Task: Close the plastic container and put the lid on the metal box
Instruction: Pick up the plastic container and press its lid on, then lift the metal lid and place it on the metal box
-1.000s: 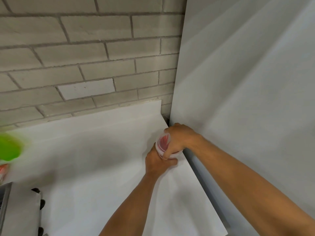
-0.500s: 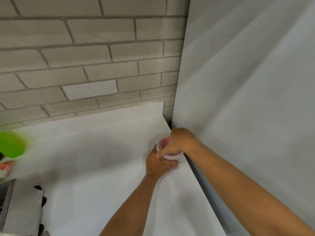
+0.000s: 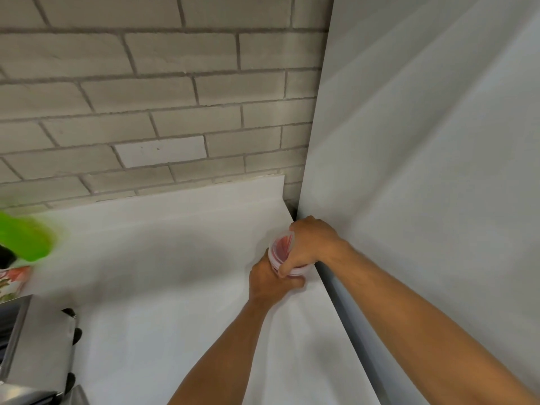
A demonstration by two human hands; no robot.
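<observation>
A small round clear plastic container with red contents stands on the white counter near its far right corner, against a tall white panel. My right hand covers its top, fingers wrapped over the lid's rim. My left hand grips the container's lower side from the near left. Most of the container is hidden by both hands. At the bottom left edge a metal box with black knobs shows in part.
A grey brick wall runs behind the counter. The tall white panel bounds the counter on the right. A blurred green object and a flower-printed item sit at the left edge.
My right hand has settled lower and flatter over the container's top, hiding more of the red contents. The view has shifted slightly, so more of the metal box shows.
</observation>
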